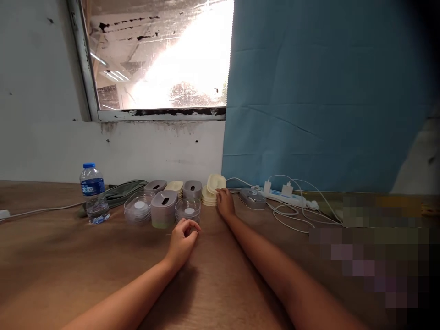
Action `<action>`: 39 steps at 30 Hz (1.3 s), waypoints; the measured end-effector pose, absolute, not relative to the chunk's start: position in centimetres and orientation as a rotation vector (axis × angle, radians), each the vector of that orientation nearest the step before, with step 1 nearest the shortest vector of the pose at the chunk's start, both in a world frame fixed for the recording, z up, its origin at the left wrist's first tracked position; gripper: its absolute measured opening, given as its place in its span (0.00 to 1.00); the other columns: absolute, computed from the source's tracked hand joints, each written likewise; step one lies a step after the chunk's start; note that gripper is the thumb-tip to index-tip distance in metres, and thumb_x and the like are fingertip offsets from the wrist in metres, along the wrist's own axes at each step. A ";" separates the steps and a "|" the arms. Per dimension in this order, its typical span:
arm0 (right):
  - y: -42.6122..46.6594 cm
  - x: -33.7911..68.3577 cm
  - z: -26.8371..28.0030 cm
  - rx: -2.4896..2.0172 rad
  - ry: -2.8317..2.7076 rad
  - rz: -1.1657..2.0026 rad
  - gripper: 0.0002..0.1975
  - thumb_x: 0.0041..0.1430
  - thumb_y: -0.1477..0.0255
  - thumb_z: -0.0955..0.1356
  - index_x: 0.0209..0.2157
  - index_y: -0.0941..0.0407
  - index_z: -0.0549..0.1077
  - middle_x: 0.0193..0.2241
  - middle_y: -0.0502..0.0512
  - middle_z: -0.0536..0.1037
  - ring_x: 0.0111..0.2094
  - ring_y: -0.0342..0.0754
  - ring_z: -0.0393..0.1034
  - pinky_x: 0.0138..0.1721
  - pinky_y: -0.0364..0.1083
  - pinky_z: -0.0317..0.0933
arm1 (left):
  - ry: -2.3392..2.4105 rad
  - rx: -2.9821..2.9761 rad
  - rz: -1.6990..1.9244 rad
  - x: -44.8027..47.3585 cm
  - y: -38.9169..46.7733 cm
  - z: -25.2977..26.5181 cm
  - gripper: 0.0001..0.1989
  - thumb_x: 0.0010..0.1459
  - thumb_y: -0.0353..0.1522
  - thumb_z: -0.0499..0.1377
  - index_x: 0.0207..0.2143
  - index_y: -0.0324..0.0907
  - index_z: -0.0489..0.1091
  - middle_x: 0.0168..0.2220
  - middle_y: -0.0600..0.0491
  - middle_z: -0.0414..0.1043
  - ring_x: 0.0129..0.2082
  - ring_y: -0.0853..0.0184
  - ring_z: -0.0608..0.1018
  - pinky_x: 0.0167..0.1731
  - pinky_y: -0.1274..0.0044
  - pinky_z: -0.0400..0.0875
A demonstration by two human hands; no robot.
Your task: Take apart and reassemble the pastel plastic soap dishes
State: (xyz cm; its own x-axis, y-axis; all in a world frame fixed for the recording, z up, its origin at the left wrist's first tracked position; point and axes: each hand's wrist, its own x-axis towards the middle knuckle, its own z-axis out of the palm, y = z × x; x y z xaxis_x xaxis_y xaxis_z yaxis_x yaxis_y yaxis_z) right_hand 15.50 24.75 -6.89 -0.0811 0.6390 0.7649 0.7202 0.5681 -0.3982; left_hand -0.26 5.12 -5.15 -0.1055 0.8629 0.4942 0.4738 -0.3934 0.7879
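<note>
My right hand [225, 202] grips the edge of a cream square lid [216, 182] with rounded corners. The lid is tilted up, just over a stack of similar cream lids [207, 196]. My left hand [184, 237] rests on the table with its fingers curled in and nothing visible in them. Directly behind it stands a stack of clear plastic dishes [187, 207] with a white round spot in the top one. Beside that is a pale mauve canister [164, 208] with a dark slot in its lid and a greenish base.
Another clear dish stack [139, 206] sits left, with more slotted canisters [192, 188] and cream lids [174, 186] behind. A water bottle [93, 195] stands near dark green cloth [123, 192]. Right lie a grey box [252, 198], a power strip [287, 197] and loose white cables.
</note>
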 end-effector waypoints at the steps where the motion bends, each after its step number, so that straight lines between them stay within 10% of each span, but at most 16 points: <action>1: 25.1 15.1 -7.0 -1.135 -1.786 -0.103 0.13 0.62 0.69 0.63 0.46 0.58 0.66 0.47 0.57 0.68 0.44 0.50 0.66 0.44 0.54 0.63 | 1.473 1.783 1.507 -0.3 5.3 -5.3 0.07 0.45 0.25 0.52 0.23 0.40 0.68 0.22 0.58 0.54 0.22 0.72 0.61 0.25 0.80 0.57; 10: 24.5 14.9 -7.3 -1.181 -1.939 -0.138 0.13 0.62 0.69 0.63 0.47 0.57 0.66 0.47 0.57 0.67 0.46 0.51 0.64 0.46 0.55 0.60 | 1.463 1.649 1.503 -0.6 5.7 -5.5 0.06 0.43 0.25 0.51 0.23 0.40 0.68 0.23 0.57 0.58 0.23 0.72 0.61 0.25 0.80 0.56; 22: 25.1 24.3 -6.9 -1.667 -1.638 -0.221 0.32 0.44 0.76 0.68 0.53 0.63 0.60 0.57 0.72 0.50 0.58 0.72 0.38 0.54 0.66 0.37 | 1.468 1.673 1.522 -1.3 6.1 -5.8 0.05 0.45 0.26 0.52 0.23 0.40 0.67 0.22 0.58 0.55 0.23 0.72 0.60 0.26 0.80 0.56; 39: 11.1 27.6 -6.7 -1.179 -2.242 -0.120 0.21 0.47 0.74 0.64 0.46 0.56 0.63 0.50 0.60 0.62 0.54 0.54 0.55 0.54 0.53 0.52 | 1.419 2.000 1.457 -1.5 4.9 -4.6 0.06 0.49 0.26 0.51 0.25 0.40 0.67 0.24 0.57 0.54 0.23 0.71 0.61 0.26 0.79 0.58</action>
State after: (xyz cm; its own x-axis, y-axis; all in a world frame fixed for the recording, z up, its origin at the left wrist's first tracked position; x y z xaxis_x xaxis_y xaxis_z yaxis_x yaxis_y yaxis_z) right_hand 27.64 11.13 -6.68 -0.4282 0.7222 0.5432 0.7760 0.6019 -0.1886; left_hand -1.45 4.86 -4.59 0.0044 0.8286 0.5598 0.5373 -0.4741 0.6975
